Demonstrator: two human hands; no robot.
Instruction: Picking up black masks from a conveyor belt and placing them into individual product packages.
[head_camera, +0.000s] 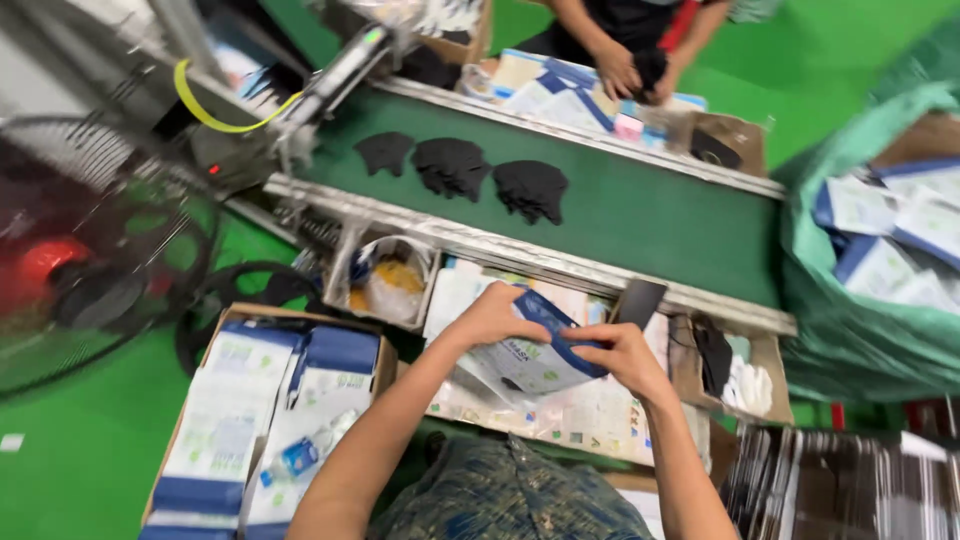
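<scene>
Both hands at lower centre of the frame, above a tabletop (590, 415) strewn with flat printed pouches. Left hand (492, 318) with grip clenched on the upper left edge of a blue-and-white pouch (535, 352); right hand (622, 358) pinching its right side, fingers curled over the blue top. Pouch tilted, lifted off the tabletop. Beyond, a green conveyor belt (640, 215) running across the middle, three stacks of black masks (452, 166) at its left end. Cardboard box (260, 420) of packed pouches at lower left. At top centre, another person's hands (635, 72) around something black.
</scene>
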